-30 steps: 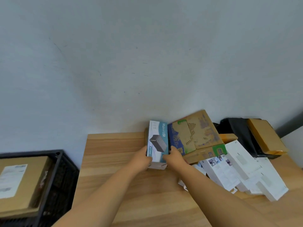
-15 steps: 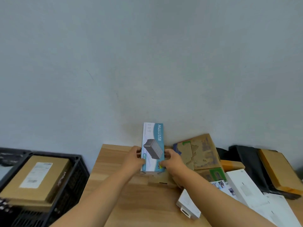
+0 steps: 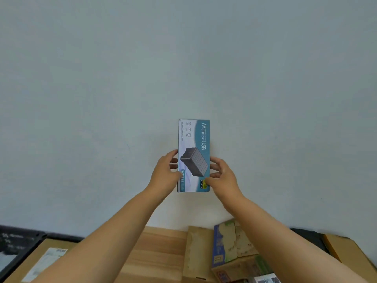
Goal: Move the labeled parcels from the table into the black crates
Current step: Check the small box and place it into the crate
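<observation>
Black plastic crate [image 3: 19,245] at 8 o'clock, low left corner, holds a flat brown cardboard parcel with a white shipping label [image 3: 43,260] lying label up inside it. Light wooden table [image 3: 161,254] runs along the bottom from 7 to 5 o'clock. Both bare forearms reach up from the bottom edge to frame centre. Left hand [image 3: 164,175] grips the left long edge of the teal-and-white rectangular USB hub retail box [image 3: 193,155], thumb on the front face, fingers curled behind. The box stands upright on its short end at dead centre, lifted well above the table, against the pale grey wall [image 3: 183,58], printed face toward the viewer, text sideways. Right hand [image 3: 223,177] grips the right long edge, fingers curled round the side, thumb low on the front. At 5 o'clock on the table: plain tan cardboard box [image 3: 195,254], touching a blue-and-brown printed carton [image 3: 228,245] beside it. Black soft bag [image 3: 308,235] at 4 o'clock, partly hidden by the right forearm, with a flat orange-brown cardboard parcel [image 3: 344,252] against it at far right.
</observation>
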{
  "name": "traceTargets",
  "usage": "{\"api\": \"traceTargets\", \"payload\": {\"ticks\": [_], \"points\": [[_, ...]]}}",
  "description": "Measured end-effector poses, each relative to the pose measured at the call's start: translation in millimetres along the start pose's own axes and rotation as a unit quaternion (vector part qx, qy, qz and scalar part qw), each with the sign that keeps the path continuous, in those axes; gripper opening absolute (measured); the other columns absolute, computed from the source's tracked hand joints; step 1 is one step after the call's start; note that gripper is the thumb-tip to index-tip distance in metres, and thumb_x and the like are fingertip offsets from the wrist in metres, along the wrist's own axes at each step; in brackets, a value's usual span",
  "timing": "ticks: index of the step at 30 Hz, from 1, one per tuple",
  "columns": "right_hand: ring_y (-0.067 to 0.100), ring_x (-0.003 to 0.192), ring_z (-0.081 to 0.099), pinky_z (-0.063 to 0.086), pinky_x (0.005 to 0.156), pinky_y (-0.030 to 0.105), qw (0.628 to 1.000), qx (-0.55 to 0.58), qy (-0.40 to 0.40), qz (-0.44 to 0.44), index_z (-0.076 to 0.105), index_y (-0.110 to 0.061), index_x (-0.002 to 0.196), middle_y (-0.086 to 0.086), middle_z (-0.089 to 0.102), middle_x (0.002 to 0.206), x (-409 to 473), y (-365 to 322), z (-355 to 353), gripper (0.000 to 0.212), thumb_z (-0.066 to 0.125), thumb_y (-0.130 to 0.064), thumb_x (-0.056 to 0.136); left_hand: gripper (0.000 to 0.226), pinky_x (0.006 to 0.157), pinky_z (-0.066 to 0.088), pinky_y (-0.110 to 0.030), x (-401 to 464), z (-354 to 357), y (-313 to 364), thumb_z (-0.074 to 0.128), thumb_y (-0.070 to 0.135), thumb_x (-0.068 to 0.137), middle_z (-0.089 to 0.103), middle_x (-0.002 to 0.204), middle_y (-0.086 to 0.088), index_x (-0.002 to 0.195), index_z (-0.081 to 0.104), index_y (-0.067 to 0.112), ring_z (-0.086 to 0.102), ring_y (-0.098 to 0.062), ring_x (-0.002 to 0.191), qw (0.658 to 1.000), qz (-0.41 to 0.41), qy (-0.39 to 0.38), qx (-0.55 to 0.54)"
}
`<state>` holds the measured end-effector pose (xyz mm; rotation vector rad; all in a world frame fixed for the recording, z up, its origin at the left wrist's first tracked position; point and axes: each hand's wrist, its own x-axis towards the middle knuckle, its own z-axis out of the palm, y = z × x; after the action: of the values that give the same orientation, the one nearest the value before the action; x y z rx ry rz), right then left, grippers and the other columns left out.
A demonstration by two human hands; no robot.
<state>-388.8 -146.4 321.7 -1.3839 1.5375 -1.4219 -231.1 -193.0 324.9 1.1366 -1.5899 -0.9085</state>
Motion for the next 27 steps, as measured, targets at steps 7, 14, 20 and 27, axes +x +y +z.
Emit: {"api": "traceTargets", "payload": {"ticks": [7,14,20,27], "points": [[0.019,0.112,0.056,0.045,0.082,0.031,0.999,0.02,-0.035,-0.023,0.035,-0.037,0.141,-0.006,0.059,0.112,6,-50,-17,0.044,0.04,-0.017,0.101,0.059,0.074,0.049,-0.028,7,-16,37,0.062,0.014,0.089,0.053,0.126,0.002,0.141,0.039,0.03,0.05,-0.006,0.104,0.998,0.057,0.021,0.017],[0.023,0.116,0.054,0.046,0.098,0.045,0.996,0.082,-0.028,-0.001,0.045,-0.036,0.122,0.0,0.056,0.126,9,-68,-23,0.023,0.037,-0.027,0.102,0.037,0.08,0.047,-0.032,8,-30,58,0.034,0.015,0.102,0.055,0.12,0.006,0.133,0.047,0.031,0.049,-0.014,0.105,0.998,0.048,-0.002,-0.041],[0.015,0.113,0.057,0.048,0.096,0.04,0.994,0.102,-0.026,0.006,0.054,-0.029,0.107,-0.005,0.063,0.115,11,-68,-28,0.017,0.039,-0.029,0.102,0.025,0.083,0.05,-0.028,7,-36,64,0.03,0.03,0.103,0.058,0.114,0.005,0.117,0.051,0.025,0.056,-0.016,0.103,0.998,0.019,-0.012,-0.056],[0.015,0.108,0.059,0.05,0.082,0.027,0.993,0.113,-0.029,0.006,0.053,-0.005,0.114,0.005,0.065,0.111,4,-66,-27,0.029,0.042,-0.028,0.1,0.038,0.095,0.048,-0.035,6,-37,60,0.033,0.049,0.098,0.062,0.116,0.002,0.122,0.047,0.022,0.062,-0.017,0.103,0.988,-0.025,-0.045,-0.142]]}}
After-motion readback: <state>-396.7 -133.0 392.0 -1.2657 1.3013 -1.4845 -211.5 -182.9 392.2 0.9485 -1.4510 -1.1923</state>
